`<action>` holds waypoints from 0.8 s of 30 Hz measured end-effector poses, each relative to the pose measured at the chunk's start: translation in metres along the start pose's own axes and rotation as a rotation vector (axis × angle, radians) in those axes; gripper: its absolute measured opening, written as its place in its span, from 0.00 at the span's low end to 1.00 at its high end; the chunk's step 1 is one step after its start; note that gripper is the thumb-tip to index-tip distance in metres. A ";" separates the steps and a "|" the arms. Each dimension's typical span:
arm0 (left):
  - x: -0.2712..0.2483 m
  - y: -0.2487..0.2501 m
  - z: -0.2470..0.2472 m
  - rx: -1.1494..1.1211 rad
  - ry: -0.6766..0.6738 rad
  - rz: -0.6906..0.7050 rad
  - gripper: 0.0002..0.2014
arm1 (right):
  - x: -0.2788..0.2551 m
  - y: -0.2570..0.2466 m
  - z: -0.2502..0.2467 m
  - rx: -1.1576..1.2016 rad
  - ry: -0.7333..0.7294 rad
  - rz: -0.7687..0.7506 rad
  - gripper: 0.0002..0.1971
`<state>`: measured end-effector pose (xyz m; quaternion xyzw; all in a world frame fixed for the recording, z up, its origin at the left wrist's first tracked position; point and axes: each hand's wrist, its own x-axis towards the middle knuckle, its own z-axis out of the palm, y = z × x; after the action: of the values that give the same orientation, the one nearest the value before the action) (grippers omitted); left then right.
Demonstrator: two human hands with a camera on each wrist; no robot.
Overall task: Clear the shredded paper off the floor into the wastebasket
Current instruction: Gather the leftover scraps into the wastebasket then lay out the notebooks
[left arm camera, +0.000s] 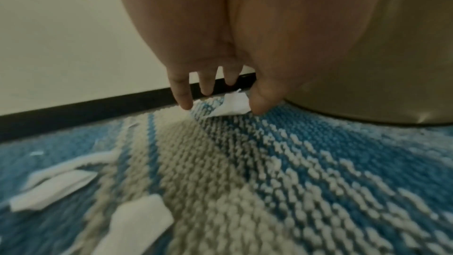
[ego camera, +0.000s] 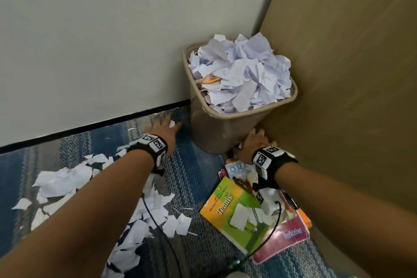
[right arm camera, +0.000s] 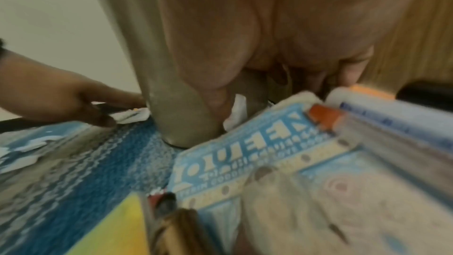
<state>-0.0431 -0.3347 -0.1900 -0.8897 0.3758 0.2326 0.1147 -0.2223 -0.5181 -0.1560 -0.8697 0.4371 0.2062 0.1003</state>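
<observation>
The tan wastebasket (ego camera: 225,128) stands in the corner, heaped over its rim with crumpled white paper (ego camera: 241,74). White paper shreds (ego camera: 61,178) litter the blue carpet at the left and centre. My left hand (ego camera: 173,125) reaches to the floor just left of the basket. Its straight fingers (left arm camera: 182,96) and thumb straddle one small scrap (left arm camera: 232,104) that lies on the carpet. My right hand (ego camera: 252,140) is low at the basket's right front corner with its fingers curled. Its thumb lies against an upright scrap (right arm camera: 236,111). Blur hides whether that scrap is pinched.
Books lie under my right forearm: a green and yellow one (ego camera: 237,212), a pink one (ego camera: 288,239) and a blue one (right arm camera: 245,152), with an orange marker (ego camera: 303,214). A white wall (ego camera: 90,52) closes the far side and a wooden panel (ego camera: 349,74) the right. A black cable (ego camera: 158,225) crosses the shreds.
</observation>
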 end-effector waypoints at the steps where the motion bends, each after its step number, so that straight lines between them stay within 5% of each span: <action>1: 0.002 -0.003 0.005 -0.012 -0.041 0.001 0.43 | 0.007 0.000 0.007 0.015 -0.047 -0.002 0.44; 3: 0.003 -0.006 0.016 -0.024 -0.040 0.019 0.39 | 0.016 0.002 0.020 -0.036 -0.087 -0.039 0.43; 7: -0.006 -0.003 0.014 0.047 0.143 0.067 0.20 | 0.011 0.001 0.015 0.029 0.047 -0.012 0.12; 9: -0.010 -0.003 0.006 0.123 0.131 0.099 0.16 | 0.006 0.000 0.009 0.052 0.095 -0.006 0.06; 18: -0.076 -0.098 -0.021 0.128 0.177 0.229 0.11 | -0.041 0.012 -0.024 0.159 0.216 -0.079 0.11; 21: -0.121 -0.135 -0.011 0.042 0.161 0.206 0.04 | -0.066 0.004 -0.032 0.165 0.103 -0.197 0.13; 24: -0.164 -0.166 0.015 0.018 0.089 0.151 0.09 | -0.104 -0.025 -0.029 -0.082 -0.170 -0.498 0.10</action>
<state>-0.0280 -0.1130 -0.1163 -0.8673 0.4485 0.1972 0.0882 -0.2500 -0.4387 -0.0834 -0.9334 0.1908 0.2650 0.1490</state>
